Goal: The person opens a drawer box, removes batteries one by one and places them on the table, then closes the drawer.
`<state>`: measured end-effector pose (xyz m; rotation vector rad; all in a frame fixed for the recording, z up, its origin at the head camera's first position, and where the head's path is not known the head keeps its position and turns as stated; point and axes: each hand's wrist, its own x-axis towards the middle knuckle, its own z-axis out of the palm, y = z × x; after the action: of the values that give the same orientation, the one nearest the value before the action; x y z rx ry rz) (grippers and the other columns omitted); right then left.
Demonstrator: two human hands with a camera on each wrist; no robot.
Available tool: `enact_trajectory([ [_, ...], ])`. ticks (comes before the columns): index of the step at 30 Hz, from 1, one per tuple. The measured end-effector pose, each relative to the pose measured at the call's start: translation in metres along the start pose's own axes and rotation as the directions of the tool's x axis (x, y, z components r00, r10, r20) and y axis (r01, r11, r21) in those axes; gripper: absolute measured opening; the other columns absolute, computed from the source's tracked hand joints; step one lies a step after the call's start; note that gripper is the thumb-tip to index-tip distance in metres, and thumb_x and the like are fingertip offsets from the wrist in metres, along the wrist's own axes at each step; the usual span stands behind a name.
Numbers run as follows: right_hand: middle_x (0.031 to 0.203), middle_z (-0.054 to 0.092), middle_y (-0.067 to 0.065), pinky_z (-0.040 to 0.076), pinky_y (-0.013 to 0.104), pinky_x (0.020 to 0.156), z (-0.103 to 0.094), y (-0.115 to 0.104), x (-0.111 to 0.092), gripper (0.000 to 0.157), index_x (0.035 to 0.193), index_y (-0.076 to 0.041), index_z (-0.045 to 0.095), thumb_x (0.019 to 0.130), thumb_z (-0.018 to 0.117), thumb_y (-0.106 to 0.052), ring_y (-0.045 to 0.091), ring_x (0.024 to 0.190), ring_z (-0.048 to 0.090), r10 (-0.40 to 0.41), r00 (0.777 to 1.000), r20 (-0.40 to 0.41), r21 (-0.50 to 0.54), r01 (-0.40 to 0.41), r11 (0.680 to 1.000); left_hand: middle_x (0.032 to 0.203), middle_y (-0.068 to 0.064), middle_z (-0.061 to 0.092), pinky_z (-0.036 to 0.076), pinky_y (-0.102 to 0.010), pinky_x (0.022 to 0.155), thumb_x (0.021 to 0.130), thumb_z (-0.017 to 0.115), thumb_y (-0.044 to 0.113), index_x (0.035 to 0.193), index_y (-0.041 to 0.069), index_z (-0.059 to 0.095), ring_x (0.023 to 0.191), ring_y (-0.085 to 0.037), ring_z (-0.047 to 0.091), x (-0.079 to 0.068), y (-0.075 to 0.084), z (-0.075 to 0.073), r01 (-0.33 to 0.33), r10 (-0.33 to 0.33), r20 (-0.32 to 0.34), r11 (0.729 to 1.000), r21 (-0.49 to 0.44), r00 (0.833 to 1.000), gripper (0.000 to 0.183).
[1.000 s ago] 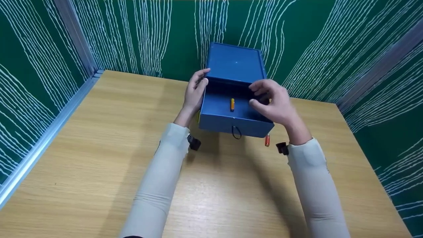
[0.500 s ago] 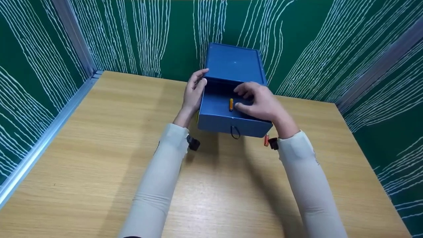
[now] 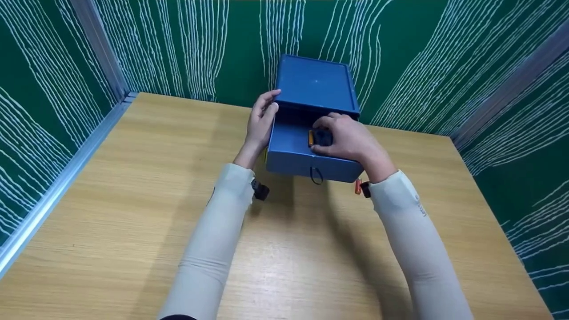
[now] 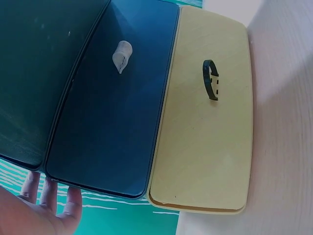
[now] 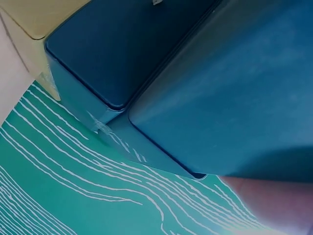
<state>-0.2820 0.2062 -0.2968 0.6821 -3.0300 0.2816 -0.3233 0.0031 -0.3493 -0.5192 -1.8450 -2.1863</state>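
Observation:
A blue drawer unit (image 3: 316, 84) stands near the back wall with its top drawer (image 3: 313, 168) pulled out. Inside it is an orange battery (image 3: 310, 138), between the thumb and fingers of my right hand (image 3: 349, 138), which pinch it at its ends. My left hand (image 3: 260, 122) rests against the unit's left side, thumb by the front corner. The left wrist view shows its extended fingers (image 4: 48, 193) at the edge of the unit. In the right wrist view the blue drawer front hides most of the right hand (image 5: 274, 200).
A red battery (image 3: 358, 186) lies on the wooden table (image 3: 284, 249) beside my right wrist. Below the open drawer are a dark blue drawer (image 4: 112, 112) and a yellow drawer (image 4: 203, 137) with a black loop handle (image 4: 210, 81). Green walls (image 3: 240, 49) with white lines enclose the table.
My right hand has moved left and down into the drawer, and its thumb and fingers have closed around the orange battery. The left hand has stayed at the unit's side.

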Motion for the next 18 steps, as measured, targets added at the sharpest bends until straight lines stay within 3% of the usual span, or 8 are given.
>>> enact_trajectory([
  [8,0.114,0.052,0.006,0.038,0.047,0.09,0.0012,-0.0005,0.0004,0.058,0.115,-0.019,0.055,0.071,0.06,-0.055,0.025,0.102,0.043,0.034,0.999,0.022,-0.077,-0.032,0.996,0.128,-0.004,0.043,0.031,-0.026,0.095,0.09,0.039,0.013,0.123,0.007,0.046,0.113,-0.013,0.041,0.0013,-0.0001,0.0009,-0.003,0.003,0.005,1.0,-0.02,1.0,0.035],
  [18,0.113,0.053,0.008,0.039,0.047,0.088,0.0049,-0.0022,0.0026,0.055,0.115,-0.017,0.055,0.073,0.059,-0.052,0.027,0.099,0.044,0.001,1.0,0.016,-0.133,0.001,0.991,0.128,-0.005,0.043,0.032,-0.025,0.094,0.09,0.038,0.011,0.123,0.006,0.045,0.114,-0.022,0.04,-0.0014,-0.0002,-0.0003,-0.004,0.004,-0.003,1.0,-0.022,1.0,0.035],
])
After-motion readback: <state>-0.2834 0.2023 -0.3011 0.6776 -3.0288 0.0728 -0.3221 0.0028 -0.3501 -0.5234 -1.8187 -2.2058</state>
